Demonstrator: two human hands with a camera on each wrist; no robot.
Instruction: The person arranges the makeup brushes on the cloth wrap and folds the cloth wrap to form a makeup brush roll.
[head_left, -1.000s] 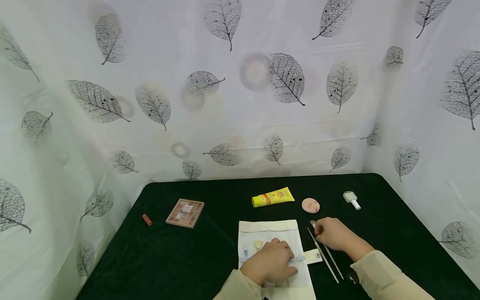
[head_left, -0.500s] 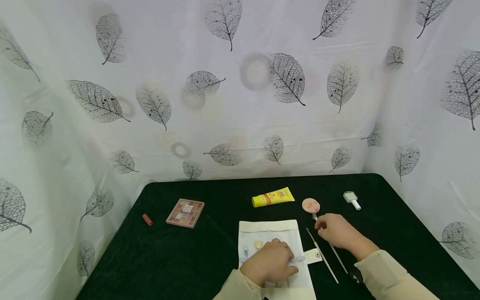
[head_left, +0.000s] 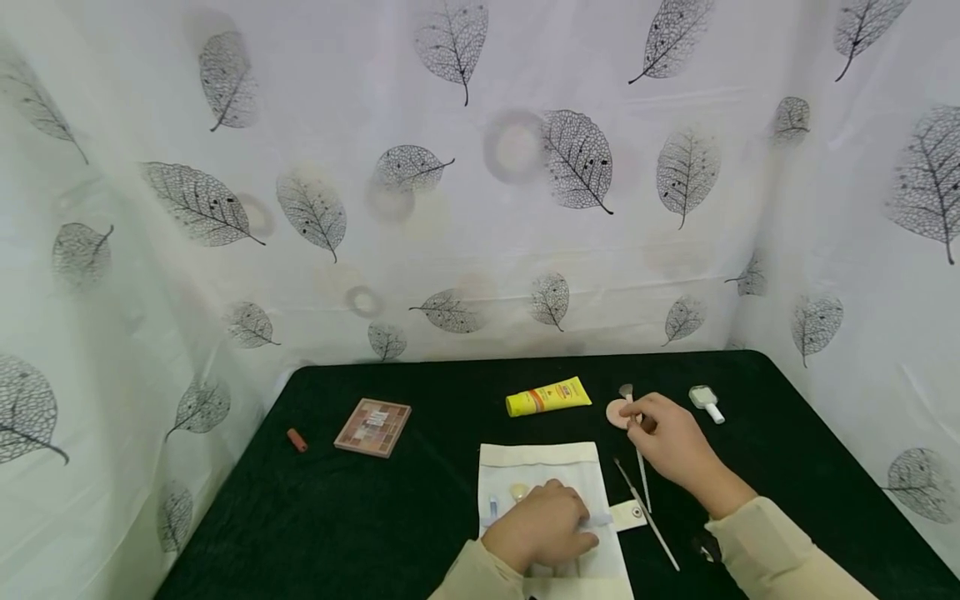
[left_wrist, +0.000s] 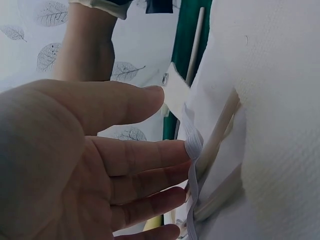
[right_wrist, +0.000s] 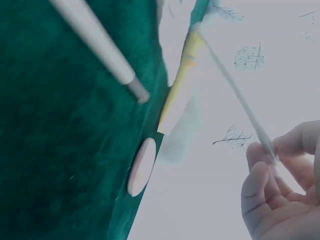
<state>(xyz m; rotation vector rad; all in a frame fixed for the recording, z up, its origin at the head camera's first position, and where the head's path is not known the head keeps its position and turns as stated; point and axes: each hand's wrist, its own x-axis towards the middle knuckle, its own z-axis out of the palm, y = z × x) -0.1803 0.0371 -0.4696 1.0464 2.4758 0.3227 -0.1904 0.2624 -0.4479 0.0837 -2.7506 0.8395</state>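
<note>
My right hand point(head_left: 670, 437) pinches a thin makeup brush point(head_left: 642, 479) between thumb and fingers, its bristle end up by the round puff point(head_left: 617, 413). In the right wrist view the brush's long handle point(right_wrist: 235, 90) slants away from the fingertips. On the white brush pouch point(head_left: 536, 452) rests my left hand point(head_left: 542, 523). The left wrist view has its fingers extended, fingertips touching the pouch's elastic band point(left_wrist: 192, 137); brush handles point(left_wrist: 217, 135) lie behind that band. A second thin brush point(head_left: 655, 529) lies on the cloth beside the pouch's snap tab point(head_left: 627, 514).
A yellow tube point(head_left: 548, 397) lies behind the pouch. Farther left are an eyeshadow palette point(head_left: 372, 427) and a small red-brown stick point(head_left: 297, 440). A small white-handled item point(head_left: 706, 403) lies right. Something dark point(head_left: 707, 547) sits near the right sleeve. Leaf-printed curtains surround the dark green table.
My right hand has lifted the brush and moved up and away from me, now partly covering the puff. The left hand has stayed on the pouch.
</note>
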